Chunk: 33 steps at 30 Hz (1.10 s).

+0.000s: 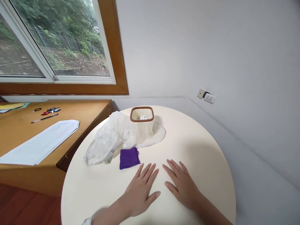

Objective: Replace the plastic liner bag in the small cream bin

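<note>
My left hand (142, 189) is laid palm down on the round cream table (206, 131), fingers stretched out, holding nothing. Its fingertips come close to a folded purple cloth (129, 158) with a frayed right edge. To the right, my right hand (181, 182) also rests flat with fingers apart and holds nothing. Beyond the cloth stands a small bin with a brown rim (142, 120), lined with a translucent plastic bag that spills around its base. Something white and crumpled lies inside it. More white plastic bag (102, 145) spreads over the table to the left.
A wooden desk (93, 107) adjoins on the left, bearing white papers (44, 142), a pen (44, 118) and keys (51, 110). Behind are a wood-framed window (122, 72) and a white wall with a power socket (210, 98).
</note>
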Tool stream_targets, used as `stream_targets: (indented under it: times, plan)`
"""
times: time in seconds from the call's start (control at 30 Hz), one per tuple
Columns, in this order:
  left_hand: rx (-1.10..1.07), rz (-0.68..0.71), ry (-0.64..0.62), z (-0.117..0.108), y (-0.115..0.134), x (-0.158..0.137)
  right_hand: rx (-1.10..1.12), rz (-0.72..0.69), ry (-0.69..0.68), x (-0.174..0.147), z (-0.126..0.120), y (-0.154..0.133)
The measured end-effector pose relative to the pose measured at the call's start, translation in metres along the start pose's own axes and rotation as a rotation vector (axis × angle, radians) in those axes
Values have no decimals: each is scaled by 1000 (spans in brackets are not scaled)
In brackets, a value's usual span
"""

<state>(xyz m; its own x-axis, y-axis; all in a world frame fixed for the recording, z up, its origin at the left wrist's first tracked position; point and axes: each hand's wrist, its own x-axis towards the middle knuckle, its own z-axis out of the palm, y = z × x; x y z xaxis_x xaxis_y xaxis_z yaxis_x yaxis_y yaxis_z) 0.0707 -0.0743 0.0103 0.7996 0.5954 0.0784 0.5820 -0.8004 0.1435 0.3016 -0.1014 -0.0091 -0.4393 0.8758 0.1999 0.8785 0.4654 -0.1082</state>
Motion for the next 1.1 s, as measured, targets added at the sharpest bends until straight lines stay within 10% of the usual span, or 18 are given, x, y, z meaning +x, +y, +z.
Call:
stream_targets:
  times: [1.1]
  plan:
    - [-128, -27, 60, -11, -4, -7, -65, -34, 16, 2, 11, 1]
